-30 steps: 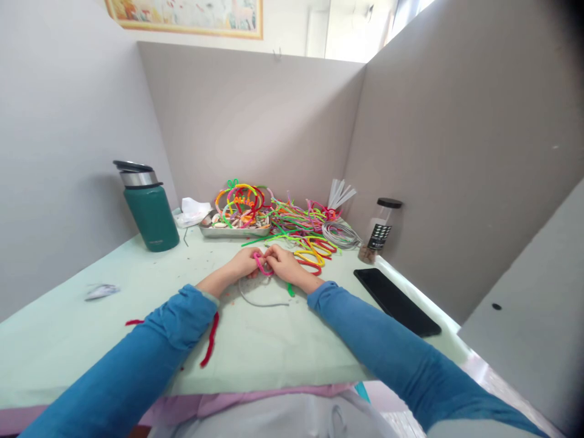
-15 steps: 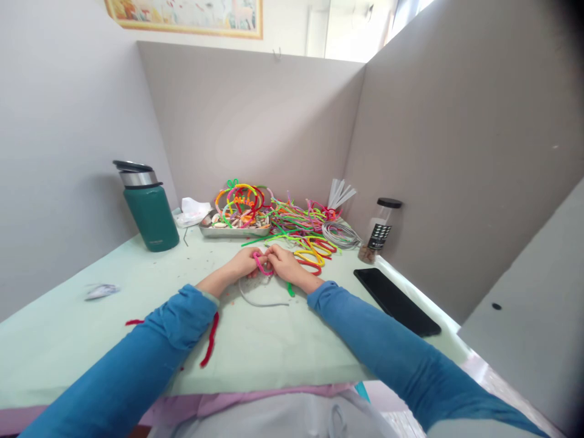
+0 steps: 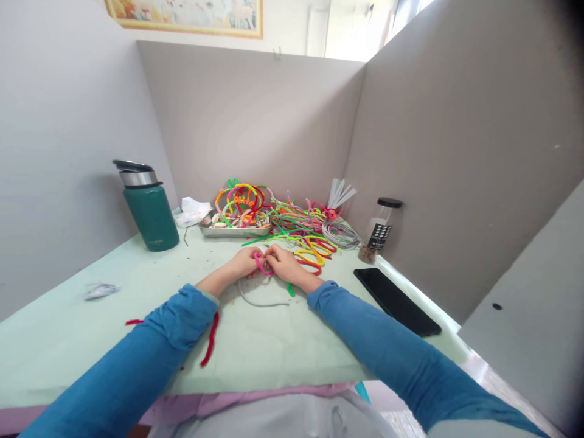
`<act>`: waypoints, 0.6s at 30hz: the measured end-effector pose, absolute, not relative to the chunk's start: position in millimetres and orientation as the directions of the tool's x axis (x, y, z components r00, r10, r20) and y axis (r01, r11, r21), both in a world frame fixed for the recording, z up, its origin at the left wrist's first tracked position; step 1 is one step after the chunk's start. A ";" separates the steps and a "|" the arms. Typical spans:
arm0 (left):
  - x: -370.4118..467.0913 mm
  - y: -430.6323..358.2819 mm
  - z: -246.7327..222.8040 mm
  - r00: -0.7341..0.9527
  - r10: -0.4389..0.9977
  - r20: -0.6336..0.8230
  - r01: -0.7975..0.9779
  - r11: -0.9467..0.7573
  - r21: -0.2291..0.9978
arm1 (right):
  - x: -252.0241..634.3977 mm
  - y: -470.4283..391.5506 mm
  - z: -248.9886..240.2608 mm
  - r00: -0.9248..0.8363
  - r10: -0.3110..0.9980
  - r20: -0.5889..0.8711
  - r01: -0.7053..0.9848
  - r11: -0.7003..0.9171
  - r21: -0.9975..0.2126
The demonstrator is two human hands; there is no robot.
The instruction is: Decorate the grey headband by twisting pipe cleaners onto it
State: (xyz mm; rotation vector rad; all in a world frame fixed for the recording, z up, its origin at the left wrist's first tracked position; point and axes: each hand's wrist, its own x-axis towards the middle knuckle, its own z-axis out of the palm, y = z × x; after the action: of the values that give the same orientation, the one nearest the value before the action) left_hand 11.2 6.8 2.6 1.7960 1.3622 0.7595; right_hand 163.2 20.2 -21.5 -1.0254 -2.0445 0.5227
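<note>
My left hand covers part of the pink loop, and I can't tell whether my right hand pinches it too. One end of the gray wire is lost behind my left fingers. Near the front edge of the tabletop, my left sleeve hides whether the red fuzzy bits are one piece or two. By the right edge, the jar's label is too small to read. The framed picture is cut off at the top of my view.
</note>
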 end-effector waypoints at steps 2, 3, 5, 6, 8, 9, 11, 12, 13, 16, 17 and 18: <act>11.4 6.5 2.9 0.260 0.966 0.017 0.528 -0.157 0.835 | 163.2 20.4 -21.8 -0.375 0.805 0.459 0.486 0.593 -0.642; 11.4 6.4 3.1 0.257 0.966 0.016 0.528 -0.154 0.835 | 163.2 20.3 -21.9 -0.375 0.804 0.461 0.486 0.594 -0.642; 11.6 6.2 3.2 0.252 0.968 0.014 0.528 -0.150 0.836 | 163.1 20.0 -21.6 -0.374 0.806 0.458 0.488 0.591 -0.642; 11.6 6.3 3.1 0.251 0.968 0.015 0.528 -0.150 0.836 | 163.1 19.7 -21.3 -0.374 0.807 0.456 0.489 0.590 -0.643; 11.5 6.5 2.6 0.252 0.968 0.016 0.529 -0.152 0.835 | 163.0 19.0 -20.7 -0.374 0.809 0.454 0.487 0.587 -0.646; 11.4 6.7 2.3 0.254 0.967 0.017 0.529 -0.153 0.835 | 163.0 18.7 -20.4 -0.373 0.809 0.454 0.485 0.587 -0.649; 11.2 7.0 1.7 0.259 0.966 0.018 0.525 -0.156 0.837 | 162.9 18.3 -19.9 -0.372 0.811 0.452 0.483 0.584 -0.652; 11.2 7.2 1.5 0.260 0.965 0.017 0.523 -0.156 0.838 | 162.9 18.1 -19.7 -0.371 0.813 0.449 0.484 0.582 -0.653; 11.1 7.4 1.3 0.261 0.965 0.015 0.522 -0.154 0.839 | 162.9 18.0 -19.6 -0.372 0.813 0.448 0.485 0.582 -0.653; 10.7 8.3 1.0 0.260 0.966 0.009 0.524 -0.149 0.838 | 162.8 18.0 -19.4 -0.375 0.811 0.450 0.484 0.585 -0.651; 10.6 8.6 0.9 0.262 0.965 0.009 0.524 -0.150 0.839 | 162.8 17.9 -19.3 -0.375 0.811 0.449 0.485 0.584 -0.650; 10.4 8.8 0.8 0.264 0.964 0.009 0.522 -0.151 0.839 | 162.8 17.9 -19.2 -0.374 0.812 0.447 0.487 0.582 -0.651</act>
State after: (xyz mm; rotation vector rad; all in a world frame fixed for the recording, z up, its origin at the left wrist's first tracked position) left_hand 10.4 8.8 0.8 1.7893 1.3578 0.7494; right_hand 162.8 17.9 -19.2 -1.0324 -2.0419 0.5374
